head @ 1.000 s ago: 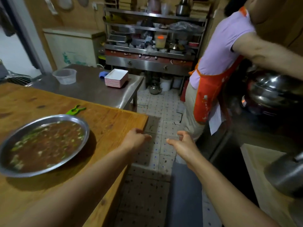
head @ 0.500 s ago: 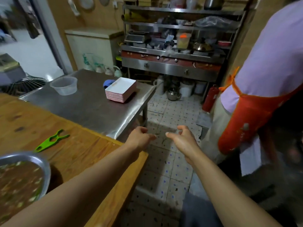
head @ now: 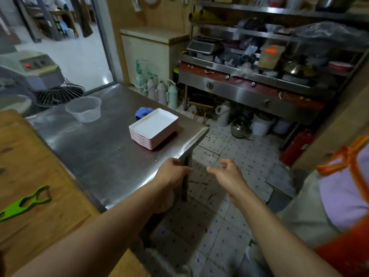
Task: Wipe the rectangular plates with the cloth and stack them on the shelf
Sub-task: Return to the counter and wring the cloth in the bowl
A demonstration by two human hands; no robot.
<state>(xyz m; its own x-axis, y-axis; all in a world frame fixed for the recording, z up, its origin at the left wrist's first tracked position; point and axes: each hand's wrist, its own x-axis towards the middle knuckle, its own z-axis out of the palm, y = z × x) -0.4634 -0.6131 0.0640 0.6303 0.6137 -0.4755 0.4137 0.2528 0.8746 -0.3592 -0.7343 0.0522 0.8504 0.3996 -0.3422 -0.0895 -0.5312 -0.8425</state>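
- Here, a stack of white rectangular plates with red-striped sides (head: pixel 153 128) sits on the stainless steel desk (head: pixel 103 156), near its far right corner
- Just behind the stack, touching or nearly touching its far edge, lies a crumpled blue cloth (head: pixel 142 112)
- The left hand (head: pixel 172 173) hovers over the near right edge of the steel desk, fingers loosely curled and holding nothing
- The right hand (head: pixel 227 173) hangs over the tiled floor beside it, fingers relaxed and slightly spread, also empty
- Both hands are well apart from the plates
- A clear plastic bowl (head: pixel 83 108) stands on the steel desk to the left of the plates
- A green plastic tool (head: pixel 26 202) lies on the wooden desk (head: pixel 34 156) at left
- The metal shelf unit (head: pixel 269 62) against the far wall is crowded with kitchenware
- A person in a lilac shirt and orange apron (head: pixel 343 206) stands at the right edge
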